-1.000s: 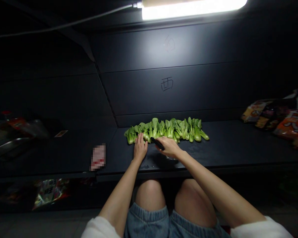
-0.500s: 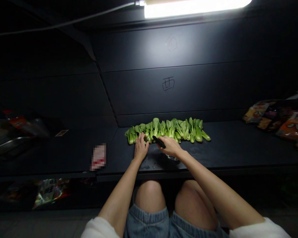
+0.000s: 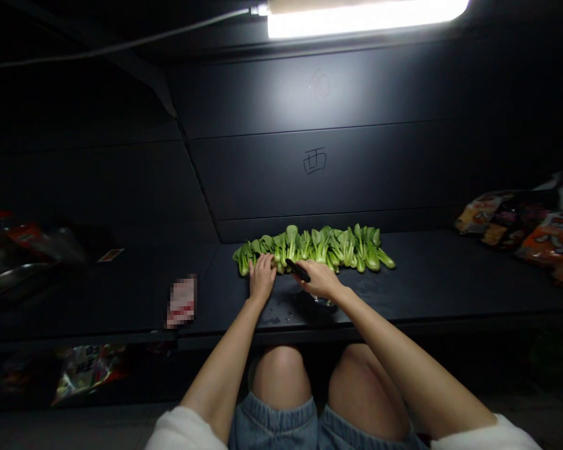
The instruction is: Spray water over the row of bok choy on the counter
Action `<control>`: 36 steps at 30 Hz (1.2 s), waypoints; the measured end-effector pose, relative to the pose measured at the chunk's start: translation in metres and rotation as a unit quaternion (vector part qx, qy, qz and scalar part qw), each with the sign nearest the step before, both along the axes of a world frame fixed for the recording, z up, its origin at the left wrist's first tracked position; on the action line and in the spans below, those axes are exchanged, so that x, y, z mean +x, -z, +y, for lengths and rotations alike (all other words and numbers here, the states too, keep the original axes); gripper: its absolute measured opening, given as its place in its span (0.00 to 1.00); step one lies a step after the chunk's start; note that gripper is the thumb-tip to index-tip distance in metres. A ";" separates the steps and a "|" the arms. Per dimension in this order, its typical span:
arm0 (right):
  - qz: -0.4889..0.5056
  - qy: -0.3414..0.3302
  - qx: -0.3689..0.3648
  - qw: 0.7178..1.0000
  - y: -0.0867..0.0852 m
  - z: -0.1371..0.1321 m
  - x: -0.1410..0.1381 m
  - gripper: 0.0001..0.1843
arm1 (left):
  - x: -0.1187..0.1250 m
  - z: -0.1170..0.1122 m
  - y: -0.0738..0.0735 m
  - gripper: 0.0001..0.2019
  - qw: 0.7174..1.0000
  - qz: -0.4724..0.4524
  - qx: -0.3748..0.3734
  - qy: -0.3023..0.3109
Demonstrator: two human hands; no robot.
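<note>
A row of green bok choy (image 3: 321,244) lies along the back of the dark shelf (image 3: 403,294). My left hand (image 3: 263,275) rests at the front of the row's left part, its fingers stretched over the stalk ends. In my right hand (image 3: 321,280) is a spray bottle (image 3: 297,270); its black head points up and left toward the greens. Part of its clear body shows below my hand, and the rest is covered. Whether spray is coming out cannot be seen.
Small wet spots mark the shelf before the greens. Snack bags (image 3: 544,231) stand at the right; blurred packages (image 3: 32,240) lie far left. A pixelated pink-and-white item (image 3: 182,302) sits near the shelf's front edge. A shiny bag (image 3: 87,369) lies below. A lamp (image 3: 366,15) glows overhead.
The whole view has shifted slightly, so things appear a little further left and lower. Both hands keep nearly the same places at the bok choy, the spray bottle still held.
</note>
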State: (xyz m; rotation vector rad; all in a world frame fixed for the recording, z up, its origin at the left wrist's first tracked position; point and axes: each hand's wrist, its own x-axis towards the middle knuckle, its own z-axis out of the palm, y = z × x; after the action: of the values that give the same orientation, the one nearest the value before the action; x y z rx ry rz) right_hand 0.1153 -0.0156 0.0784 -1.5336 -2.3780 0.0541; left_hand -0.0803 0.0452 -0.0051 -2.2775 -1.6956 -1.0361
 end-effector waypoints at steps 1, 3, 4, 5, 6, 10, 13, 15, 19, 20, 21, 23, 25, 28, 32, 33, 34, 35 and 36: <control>0.002 0.002 -0.001 1.000 0.000 0.000 0.001 0.19 | 0.000 0.001 -0.001 0.20 1.000 0.015 0.006 0.008; 0.004 0.002 -0.002 1.000 0.000 0.000 0.001 0.19 | 0.000 0.001 -0.001 0.19 0.999 0.037 0.018 0.030; 0.004 0.000 -0.002 1.000 0.001 0.000 0.001 0.19 | 0.000 0.001 0.000 0.19 0.998 0.042 0.022 0.039; 0.003 0.000 -0.002 1.000 0.001 0.000 0.001 0.19 | 0.000 0.001 0.001 0.19 0.998 0.041 0.024 0.045; 0.001 0.000 -0.001 1.000 0.001 0.000 0.001 0.19 | -0.001 0.001 0.002 0.20 0.998 0.038 0.023 0.049; -0.008 0.004 -0.008 1.000 0.000 0.000 0.001 0.20 | -0.011 0.000 0.004 0.21 0.999 0.008 0.017 0.035; -0.015 0.003 -0.015 1.000 -0.003 0.000 -0.001 0.21 | -0.026 -0.001 0.004 0.21 1.000 -0.014 0.016 -0.006; -0.025 0.004 -0.022 0.999 -0.005 0.000 -0.003 0.20 | -0.036 -0.002 0.004 0.20 0.999 -0.020 0.008 -0.034; -0.047 0.003 -0.027 0.999 -0.009 -0.002 -0.008 0.19 | -0.047 -0.002 0.009 0.22 0.995 -0.048 -0.020 -0.083; -0.052 -0.001 -0.026 0.998 -0.009 -0.002 -0.009 0.19 | -0.047 -0.002 0.010 0.23 0.994 -0.055 -0.026 -0.088; -0.056 -0.006 -0.023 0.998 -0.009 -0.003 -0.011 0.19 | -0.048 -0.001 0.012 0.23 0.994 -0.062 -0.029 -0.090; -0.064 -0.017 -0.019 0.998 -0.009 -0.004 -0.013 0.19 | -0.048 0.001 0.015 0.23 0.993 -0.072 -0.032 -0.084; -0.072 -0.032 -0.016 0.997 -0.009 -0.006 -0.014 0.18 | -0.048 0.004 0.018 0.23 0.994 -0.083 -0.027 -0.070; -0.079 -0.055 -0.011 0.995 -0.010 -0.009 -0.016 0.17 | -0.050 0.008 0.021 0.23 0.993 -0.106 -0.013 -0.044; -0.084 -0.058 -0.008 0.995 -0.010 -0.010 -0.017 0.17 | -0.053 0.013 0.025 0.23 0.987 -0.153 -0.003 -0.048; -0.085 -0.055 -0.010 0.995 -0.010 -0.010 -0.016 0.17 | -0.054 0.013 0.026 0.23 0.984 -0.168 -0.002 -0.058; -0.086 -0.051 -0.012 0.995 -0.010 -0.010 -0.016 0.17 | -0.055 0.014 0.026 0.22 0.980 -0.185 -0.002 -0.068; -0.086 -0.049 -0.012 0.995 -0.010 -0.009 -0.015 0.17 | -0.056 0.014 0.027 0.22 0.976 -0.201 -0.004 -0.078; -0.087 -0.047 -0.012 0.995 -0.010 -0.009 -0.014 0.17 | -0.057 0.015 0.027 0.21 0.973 -0.215 -0.007 -0.088</control>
State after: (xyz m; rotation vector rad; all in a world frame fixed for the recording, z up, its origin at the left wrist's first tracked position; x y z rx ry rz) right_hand 0.1014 -0.0243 0.0881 -1.4908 -2.5936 -0.0325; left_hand -0.1373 0.0599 -0.0323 -1.9628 -2.0147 -1.5615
